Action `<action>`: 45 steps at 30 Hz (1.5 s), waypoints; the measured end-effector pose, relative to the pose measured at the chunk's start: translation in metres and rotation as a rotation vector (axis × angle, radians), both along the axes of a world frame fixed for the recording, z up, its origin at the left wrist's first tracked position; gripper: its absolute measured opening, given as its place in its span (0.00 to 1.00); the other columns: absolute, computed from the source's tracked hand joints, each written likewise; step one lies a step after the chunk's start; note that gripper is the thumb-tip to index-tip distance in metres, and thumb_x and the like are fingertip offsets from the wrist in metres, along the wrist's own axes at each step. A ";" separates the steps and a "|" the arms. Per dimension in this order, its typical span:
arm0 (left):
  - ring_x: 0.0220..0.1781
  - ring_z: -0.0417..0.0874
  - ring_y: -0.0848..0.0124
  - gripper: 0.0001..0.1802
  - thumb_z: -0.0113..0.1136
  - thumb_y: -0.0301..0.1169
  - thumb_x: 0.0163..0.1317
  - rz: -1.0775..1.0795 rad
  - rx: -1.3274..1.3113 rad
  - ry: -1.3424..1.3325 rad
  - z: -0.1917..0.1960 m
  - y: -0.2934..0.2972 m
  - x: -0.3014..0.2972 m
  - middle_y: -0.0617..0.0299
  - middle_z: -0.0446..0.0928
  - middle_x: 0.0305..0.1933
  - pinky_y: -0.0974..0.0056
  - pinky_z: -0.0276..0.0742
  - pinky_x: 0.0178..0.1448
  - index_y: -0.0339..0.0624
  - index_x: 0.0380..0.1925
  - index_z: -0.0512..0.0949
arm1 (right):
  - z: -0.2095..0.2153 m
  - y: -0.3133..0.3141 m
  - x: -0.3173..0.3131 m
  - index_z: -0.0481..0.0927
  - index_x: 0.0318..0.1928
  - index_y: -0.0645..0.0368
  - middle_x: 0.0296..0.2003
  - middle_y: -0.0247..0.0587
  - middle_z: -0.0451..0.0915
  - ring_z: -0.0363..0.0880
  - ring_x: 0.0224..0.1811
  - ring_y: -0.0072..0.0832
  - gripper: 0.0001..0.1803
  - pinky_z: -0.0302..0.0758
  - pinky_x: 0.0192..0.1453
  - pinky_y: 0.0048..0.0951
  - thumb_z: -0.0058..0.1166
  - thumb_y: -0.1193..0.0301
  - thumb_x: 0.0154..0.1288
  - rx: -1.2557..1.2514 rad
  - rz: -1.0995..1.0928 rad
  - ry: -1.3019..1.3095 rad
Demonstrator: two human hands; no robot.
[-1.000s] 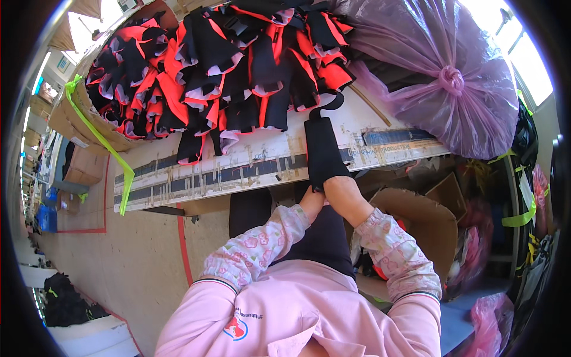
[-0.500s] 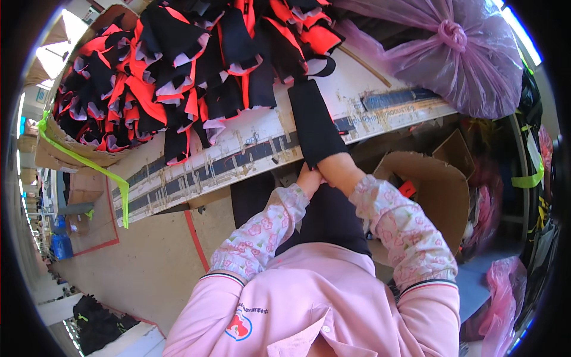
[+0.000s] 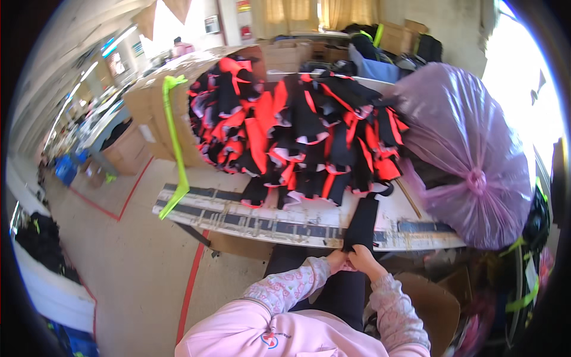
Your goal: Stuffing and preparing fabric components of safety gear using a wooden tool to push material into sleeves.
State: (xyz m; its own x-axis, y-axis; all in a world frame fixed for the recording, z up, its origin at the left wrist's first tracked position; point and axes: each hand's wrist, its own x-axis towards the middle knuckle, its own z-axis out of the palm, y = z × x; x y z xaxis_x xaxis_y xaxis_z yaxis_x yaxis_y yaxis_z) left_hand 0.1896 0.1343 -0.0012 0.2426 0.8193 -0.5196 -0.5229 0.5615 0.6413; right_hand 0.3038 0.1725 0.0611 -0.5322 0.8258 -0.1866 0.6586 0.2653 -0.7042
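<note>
A black fabric piece [image 3: 361, 221] lies over the table's near edge, its far end touching the heap of cut pieces. My right hand [image 3: 363, 260] is closed on its near end, the fingers bent over the cloth. Right beside it, my left hand [image 3: 338, 261] is closed at the same end, fingertips meeting those of the right. What the fingertips pinch between them is too small to make out. Behind lies a heap of black and orange-red fabric pieces [image 3: 306, 134], some with pale lilac undersides.
The white table [image 3: 380, 238] has dark, tape-marked strips along its edge. A cardboard box [image 3: 157, 128] with a neon-yellow strap [image 3: 176, 143] lies at the left. A knotted purple plastic bag [image 3: 470, 149] bulges at the right, beside a thin stick [image 3: 409, 197]. An open carton [image 3: 425, 300] stands below.
The head view has tilted up, showing more of the room. Both hands remain at the near end of the black fabric piece, with the fingers now drawn together there.
</note>
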 end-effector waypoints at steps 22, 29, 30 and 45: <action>0.32 0.80 0.72 0.07 0.52 0.38 0.63 0.178 0.102 0.088 -0.003 -0.015 0.015 0.66 0.77 0.32 0.63 0.77 0.37 0.52 0.39 0.70 | 0.057 -0.031 0.019 0.74 0.50 0.61 0.52 0.47 0.74 0.66 0.61 0.37 0.28 0.59 0.66 0.39 0.57 0.75 0.42 0.892 0.045 0.006; 0.30 0.78 0.72 0.04 0.49 0.36 0.62 0.324 -0.065 0.138 -0.004 -0.006 0.029 0.66 0.75 0.29 0.63 0.76 0.37 0.53 0.34 0.71 | -0.001 -0.010 0.026 0.75 0.51 0.63 0.53 0.48 0.74 0.69 0.60 0.39 0.26 0.60 0.68 0.37 0.54 0.76 0.47 0.686 0.159 0.027; 0.32 0.78 0.71 0.06 0.49 0.37 0.62 0.258 -0.049 0.064 -0.005 -0.007 0.025 0.63 0.76 0.32 0.60 0.76 0.41 0.52 0.37 0.71 | -0.008 -0.010 0.030 0.76 0.50 0.63 0.52 0.48 0.75 0.71 0.59 0.38 0.24 0.62 0.67 0.36 0.54 0.76 0.47 0.660 0.144 0.083; 0.27 0.80 0.67 0.18 0.51 0.43 0.64 -0.157 -0.134 0.000 0.020 0.002 -0.012 0.54 0.79 0.38 0.55 0.79 0.43 0.42 0.45 0.73 | 0.007 0.010 0.034 0.69 0.56 0.68 0.60 0.54 0.65 0.61 0.65 0.45 0.28 0.56 0.69 0.39 0.51 0.60 0.61 0.213 0.096 0.220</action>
State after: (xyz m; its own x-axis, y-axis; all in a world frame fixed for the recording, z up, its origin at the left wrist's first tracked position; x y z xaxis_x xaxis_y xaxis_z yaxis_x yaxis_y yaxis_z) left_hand 0.1771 0.1362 0.0183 0.3616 0.6948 -0.6217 -0.4222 0.7165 0.5553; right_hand 0.3375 0.1828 0.0681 -0.6176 0.7783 0.1131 0.4617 0.4753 -0.7489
